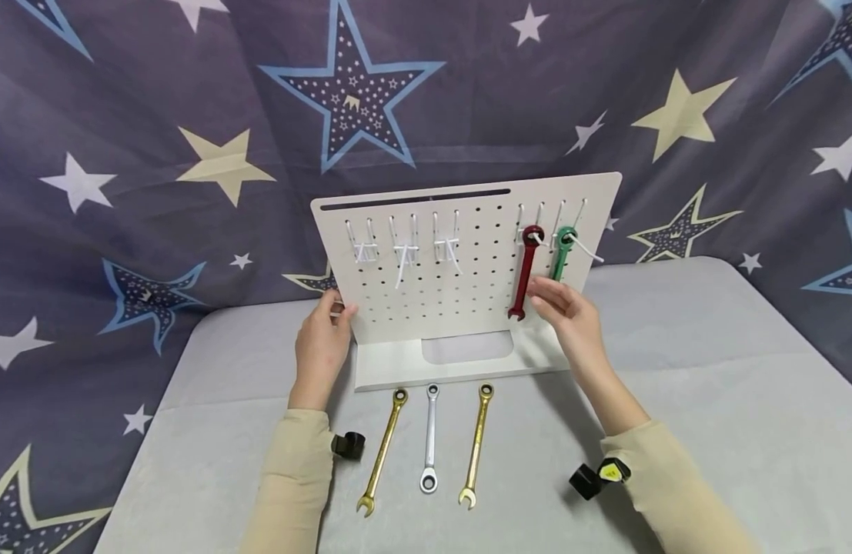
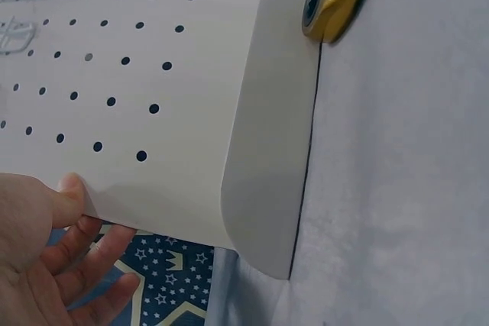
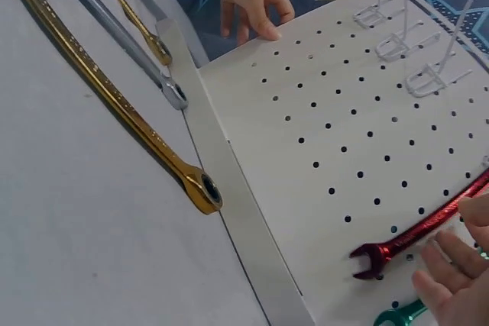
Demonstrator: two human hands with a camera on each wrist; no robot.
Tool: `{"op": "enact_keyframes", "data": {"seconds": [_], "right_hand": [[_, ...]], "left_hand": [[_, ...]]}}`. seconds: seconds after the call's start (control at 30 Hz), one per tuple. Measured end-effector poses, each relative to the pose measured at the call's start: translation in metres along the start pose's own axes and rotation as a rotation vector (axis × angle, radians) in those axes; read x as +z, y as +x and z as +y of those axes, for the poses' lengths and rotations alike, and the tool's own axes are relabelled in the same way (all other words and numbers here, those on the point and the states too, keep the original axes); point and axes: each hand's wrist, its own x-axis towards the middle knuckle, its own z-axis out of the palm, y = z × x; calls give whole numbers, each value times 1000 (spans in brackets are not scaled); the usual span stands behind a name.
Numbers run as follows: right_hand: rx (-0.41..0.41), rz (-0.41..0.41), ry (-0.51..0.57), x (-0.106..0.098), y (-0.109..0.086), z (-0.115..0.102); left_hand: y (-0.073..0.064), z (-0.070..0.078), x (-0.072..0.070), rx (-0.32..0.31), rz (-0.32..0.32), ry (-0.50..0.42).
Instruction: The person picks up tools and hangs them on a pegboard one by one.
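Note:
My left hand grips the left edge of a white pegboard, with the thumb on its front and the other fingers behind. Two ratcheting combination wrenches hang by their ring ends from hooks on the board's right side: a red wrench and, right of it, a green wrench. The right hand is beside the red wrench's lower shaft, fingers loosely bent and fingertips right at it. It hides the lower part of the green wrench in the head view.
In front of the board lie a gold wrench, a silver wrench and another gold wrench on a grey cloth surface. White hooks stick out from the board's left half. A star-patterned curtain hangs behind.

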Motion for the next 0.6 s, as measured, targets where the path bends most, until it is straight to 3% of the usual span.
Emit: {"op": "enact_keyframes", "data": {"seconds": [0.3,0.5,0.6], "right_hand": [[-32,-96,38,-9,-21,-6],[-6,-181,-57,-9,-43,-14],[15,-265,-112,-10,-50,-16]], "left_hand": [[1,-1,-1,6,18,14],[1,-1,-3,14,13,15],[0,0,-2,15,3,11]]}}
